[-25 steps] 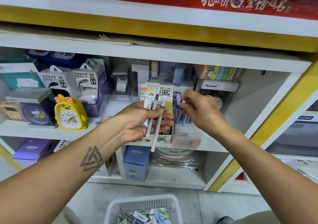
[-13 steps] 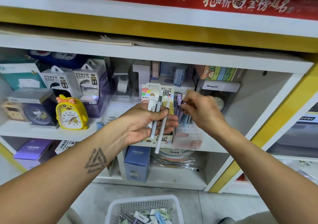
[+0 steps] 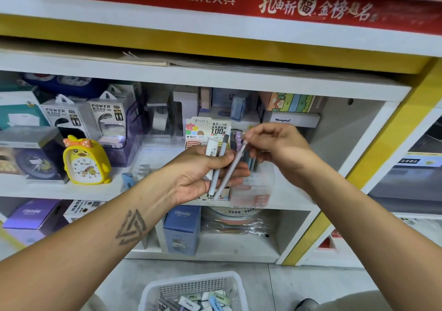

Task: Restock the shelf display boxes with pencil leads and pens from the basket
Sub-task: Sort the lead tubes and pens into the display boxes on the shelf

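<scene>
Right, my right hand (image 3: pixel 275 150) pinches one light, stiff pen (image 3: pixel 233 167) by its top; my left hand (image 3: pixel 203 172) clasps the other pens (image 3: pixel 218 165).

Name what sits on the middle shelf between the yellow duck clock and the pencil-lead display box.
In the head view, between the yellow duck clock and the pencil-lead display box stands a clear plastic tray, with small, indistinct items in front.

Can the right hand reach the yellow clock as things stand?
Probably not directly: the right hand pinches a pen, and the left hand lies between it and the clock.
</scene>
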The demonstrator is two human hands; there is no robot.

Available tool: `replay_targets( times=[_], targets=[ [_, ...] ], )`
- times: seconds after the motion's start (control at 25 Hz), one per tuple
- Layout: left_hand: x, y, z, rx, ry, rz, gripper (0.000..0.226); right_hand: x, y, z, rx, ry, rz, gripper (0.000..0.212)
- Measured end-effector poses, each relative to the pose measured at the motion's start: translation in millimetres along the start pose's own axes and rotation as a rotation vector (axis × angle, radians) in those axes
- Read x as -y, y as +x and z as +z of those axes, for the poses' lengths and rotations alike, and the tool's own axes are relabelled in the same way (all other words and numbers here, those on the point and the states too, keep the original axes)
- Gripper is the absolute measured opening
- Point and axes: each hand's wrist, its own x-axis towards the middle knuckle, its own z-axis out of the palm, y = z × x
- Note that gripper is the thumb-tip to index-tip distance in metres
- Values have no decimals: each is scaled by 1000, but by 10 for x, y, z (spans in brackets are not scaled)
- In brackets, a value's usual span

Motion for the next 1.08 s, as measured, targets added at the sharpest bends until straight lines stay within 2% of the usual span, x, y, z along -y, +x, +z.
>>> replay_targets(
  times=[0.08,0.2,0.32,0.44,0.6,0.76,1.08],
  targets=[
    [-19,23,10,-26,9,23,25,56,12,-211,-180,131,-25,6],
    [-29,35,10,-135,130,67,22,29,22,-445,-365,-112,-124,6],
    [-5,61,58,-175,166,55,24,-100,13,-466,-308,-481,-174,8],
    [-4,78,126,-166,148,3,26,-210,-14,-471,-235,-660,-214,20],
    [6,51,211,-89,124,-53,14,-325,-19,-449,-178,-713,-259,16],
    [26,53,196,-102,145,-50,12,-357,5,-409,-171,-755,-312,21],
    [36,37,140,-100,150,-41,12,-368,43,-373,-88,-733,-251,30]
  ],
)
